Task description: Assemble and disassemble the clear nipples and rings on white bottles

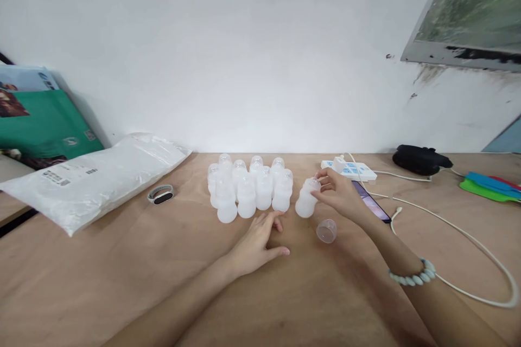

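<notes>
1. White translucent plastic bottle with a rounded, waisted body [305, 205] stands leaning slightly on the brown wood-grained table [305, 309], just to the right of a group of similar bottles.
2. The right hand [341, 193] has its thumb and fingers drawn close together around the top of this bottle, holding it there; whether the top is capped cannot be told beneath the fingers.
3. The left hand [253, 244] is spread loosely, thumb wide of the curled fingers, holding nothing. Its fingertips are by the foot of the nearest bottle on the group's right side; contact cannot be told.
4. The close-set group of white bottles with clear domed tops [246, 200] stands upright in front of the pale wall [244, 54].
5. A clear plastic cup-shaped cap [326, 231] lies on its side near the single bottle, below the right hand.
6. A string of pale blue-green beads [414, 277] circles the right wrist.
7. Behind the right forearm lies a dark-edged phone with a lit screen [372, 203]; beyond it sits a white power strip with blue sockets [362, 172], and a long white cable [448, 218] loops to the right.
8. Left of the group are a grey-strapped fitness band [161, 195] and a large white plastic mailing bag [114, 173].
</notes>
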`<state>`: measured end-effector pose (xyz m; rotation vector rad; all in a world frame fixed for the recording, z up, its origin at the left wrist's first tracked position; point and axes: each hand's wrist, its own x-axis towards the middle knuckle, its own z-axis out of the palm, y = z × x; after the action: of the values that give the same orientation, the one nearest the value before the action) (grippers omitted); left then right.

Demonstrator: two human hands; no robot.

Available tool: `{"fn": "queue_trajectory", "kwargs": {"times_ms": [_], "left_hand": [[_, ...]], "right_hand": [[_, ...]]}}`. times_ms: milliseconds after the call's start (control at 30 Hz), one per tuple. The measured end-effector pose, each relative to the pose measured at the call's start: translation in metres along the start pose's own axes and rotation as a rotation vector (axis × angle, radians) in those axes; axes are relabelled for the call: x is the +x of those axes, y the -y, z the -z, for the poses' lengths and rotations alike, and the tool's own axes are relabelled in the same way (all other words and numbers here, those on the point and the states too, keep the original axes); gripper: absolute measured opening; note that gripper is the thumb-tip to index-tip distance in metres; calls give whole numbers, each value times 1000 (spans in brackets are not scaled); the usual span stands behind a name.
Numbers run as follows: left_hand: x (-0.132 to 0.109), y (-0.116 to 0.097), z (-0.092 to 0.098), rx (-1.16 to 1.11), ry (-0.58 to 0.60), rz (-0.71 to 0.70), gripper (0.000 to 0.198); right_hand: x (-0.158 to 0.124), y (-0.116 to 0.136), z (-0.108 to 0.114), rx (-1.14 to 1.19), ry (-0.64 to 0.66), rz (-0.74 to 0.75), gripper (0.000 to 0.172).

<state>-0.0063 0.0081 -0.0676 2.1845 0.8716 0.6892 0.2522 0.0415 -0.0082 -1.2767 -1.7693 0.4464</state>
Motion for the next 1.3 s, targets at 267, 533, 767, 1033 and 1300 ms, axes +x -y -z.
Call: {"fn": "queue_trajectory", "kwargs": {"times_ms": [267, 533, 767, 1033, 1300], "left_hand": [[0, -3, 3, -48, 1, -65, 77], [4, -2, 3, -130, 6, -113, 70], [3, -6, 4, -158, 14, -66, 67], [2, -9, 6, -132, 5, -43, 64], [3, -10, 6, -137, 12, -59, 69]], "right_hand": [[-39, 41, -23, 206, 258, 97, 34], [-47, 53, -34, 224, 301, 200, 32], [-49, 47, -41, 355, 251, 52, 39], [-42, 46, -26, 376, 31, -126, 31], [-42, 52, -27, 459, 125, -104, 28]]}}
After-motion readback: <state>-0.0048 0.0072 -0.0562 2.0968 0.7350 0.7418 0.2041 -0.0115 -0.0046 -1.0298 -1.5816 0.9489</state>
